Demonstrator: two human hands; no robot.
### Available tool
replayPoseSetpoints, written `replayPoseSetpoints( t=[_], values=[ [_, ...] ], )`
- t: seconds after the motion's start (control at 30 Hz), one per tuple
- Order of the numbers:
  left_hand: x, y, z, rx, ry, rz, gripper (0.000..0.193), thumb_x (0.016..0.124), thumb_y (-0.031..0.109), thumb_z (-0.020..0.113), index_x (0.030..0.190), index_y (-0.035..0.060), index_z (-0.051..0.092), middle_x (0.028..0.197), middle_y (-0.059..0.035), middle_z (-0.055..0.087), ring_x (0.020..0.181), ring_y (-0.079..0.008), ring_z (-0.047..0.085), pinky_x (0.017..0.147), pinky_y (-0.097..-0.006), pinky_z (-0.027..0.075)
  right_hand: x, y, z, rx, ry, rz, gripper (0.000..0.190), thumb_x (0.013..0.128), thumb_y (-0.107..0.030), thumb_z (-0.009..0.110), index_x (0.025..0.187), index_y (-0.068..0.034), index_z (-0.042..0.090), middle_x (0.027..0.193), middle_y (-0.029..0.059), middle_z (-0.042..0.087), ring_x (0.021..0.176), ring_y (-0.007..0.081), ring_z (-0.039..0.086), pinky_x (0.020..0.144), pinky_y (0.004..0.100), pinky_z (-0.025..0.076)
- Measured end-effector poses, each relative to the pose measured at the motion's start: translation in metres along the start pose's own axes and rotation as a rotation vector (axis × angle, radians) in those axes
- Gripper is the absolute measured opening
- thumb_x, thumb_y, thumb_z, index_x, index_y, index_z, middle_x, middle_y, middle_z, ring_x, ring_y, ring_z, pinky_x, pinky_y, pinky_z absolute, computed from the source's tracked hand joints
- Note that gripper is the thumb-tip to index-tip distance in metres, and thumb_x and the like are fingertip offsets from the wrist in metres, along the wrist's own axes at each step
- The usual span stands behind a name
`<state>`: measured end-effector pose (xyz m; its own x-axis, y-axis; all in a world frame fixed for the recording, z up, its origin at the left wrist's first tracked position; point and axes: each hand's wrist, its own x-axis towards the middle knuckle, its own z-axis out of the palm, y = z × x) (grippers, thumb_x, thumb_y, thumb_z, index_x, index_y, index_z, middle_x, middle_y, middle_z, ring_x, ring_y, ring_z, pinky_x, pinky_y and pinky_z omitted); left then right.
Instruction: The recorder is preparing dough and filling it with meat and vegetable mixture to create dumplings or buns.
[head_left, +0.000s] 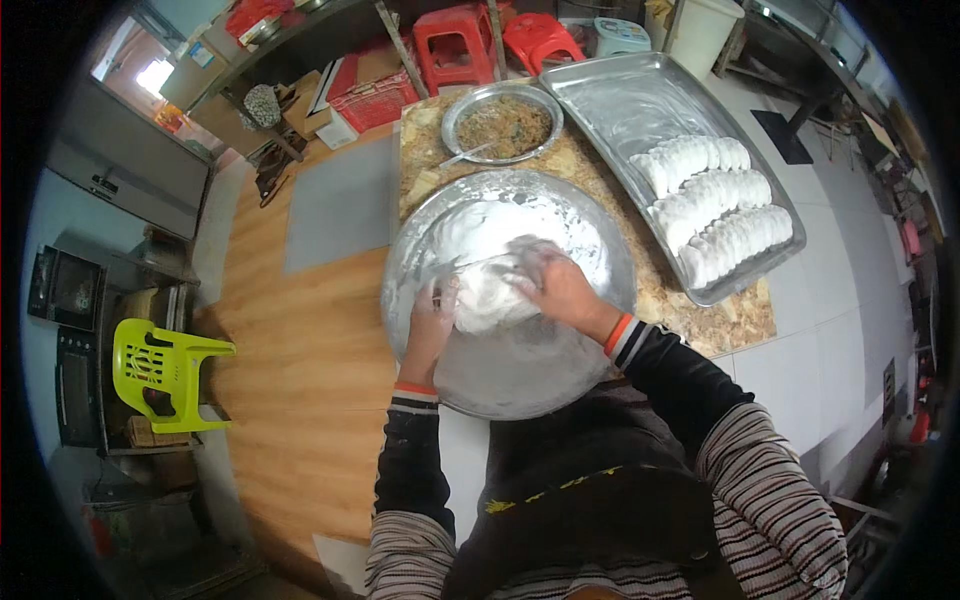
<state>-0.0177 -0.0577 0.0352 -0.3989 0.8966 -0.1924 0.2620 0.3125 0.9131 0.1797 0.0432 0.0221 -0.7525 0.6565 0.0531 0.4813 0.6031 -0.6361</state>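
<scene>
A large round metal basin (525, 375) is in front of me, dusted with white flour (487, 225) over its far half. In it lies a lump of white dough (491, 300) with a floury surface. My left hand (435, 304) grips the lump's left edge, fingers partly hidden behind it. On the opposite side my right hand (562, 281) touches the dough, its fingertips smeared by motion blur so their grip is unclear. Both hands are coated with flour.
Beyond the basin stands a metal bowl of chopped filling (502, 124) with a spoon (466, 154) in it. To the right, a metal tray (600, 97) holds three rows of white dumplings (709, 195) and overhangs the patterned tabletop (739, 322). A green plastic chair (154, 367) stands left.
</scene>
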Motion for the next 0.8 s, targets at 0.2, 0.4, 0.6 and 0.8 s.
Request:
replayPoseSetpoints(
  t=[0.2, 0.4, 0.6, 0.8],
  values=[
    [0.006, -0.061, 0.011, 0.165, 0.178, 0.049, 0.057, 0.087, 0.038, 0.061, 0.120, -0.0086, 0.051, 0.110, -0.0236, 0.058, 0.104, -0.0297, 0.058, 0.088, -0.0340, 0.046, 0.002, 0.008, 0.045, -0.085, 0.378, 0.016, 0.048, 0.084, -0.035, 0.065, 0.118, -0.003, 0.053, 0.108, 0.0236, 0.059, 0.113, 0.0401, 0.049, 0.096, 0.0438, 0.040],
    [-0.041, 0.015, 0.054, -0.802, -0.150, -0.268, 0.053, 0.088, 0.018, 0.063, 0.131, -0.0017, 0.040, 0.121, -0.0120, 0.053, 0.107, -0.0192, 0.055, 0.081, -0.0305, 0.051, -0.007, -0.033, -0.025, -0.096, 0.070, -0.013, 0.046, 0.072, -0.006, 0.066, 0.112, 0.007, 0.049, 0.104, 0.0225, 0.061, 0.100, 0.0379, 0.059, 0.085, 0.0437, 0.047],
    [-0.034, -0.024, 0.071, -0.375, -0.144, -0.046, 0.047, 0.087, 0.008, 0.059, 0.130, -0.0014, 0.042, 0.109, -0.0129, 0.059, 0.094, -0.0191, 0.060, 0.073, -0.0293, 0.053, -0.067, -0.022, 0.002, -0.547, 0.019, -0.407, 0.064, 0.077, -0.027, 0.061, 0.130, 0.005, 0.044, 0.133, 0.0234, 0.046, 0.131, 0.0323, 0.037, 0.112, 0.0461, 0.023],
    [-0.006, -0.018, 0.039, 0.347, 0.008, 0.201, 0.060, 0.087, 0.044, 0.057, 0.119, -0.0068, 0.054, 0.108, -0.0306, 0.058, 0.102, -0.0469, 0.054, 0.092, -0.0471, 0.041, -0.056, -0.031, 0.019, -0.494, -0.052, -0.252, 0.072, 0.078, -0.045, 0.063, 0.126, 0.007, 0.048, 0.133, 0.0225, 0.046, 0.136, 0.0325, 0.030, 0.113, 0.0495, 0.014]
  ],
)
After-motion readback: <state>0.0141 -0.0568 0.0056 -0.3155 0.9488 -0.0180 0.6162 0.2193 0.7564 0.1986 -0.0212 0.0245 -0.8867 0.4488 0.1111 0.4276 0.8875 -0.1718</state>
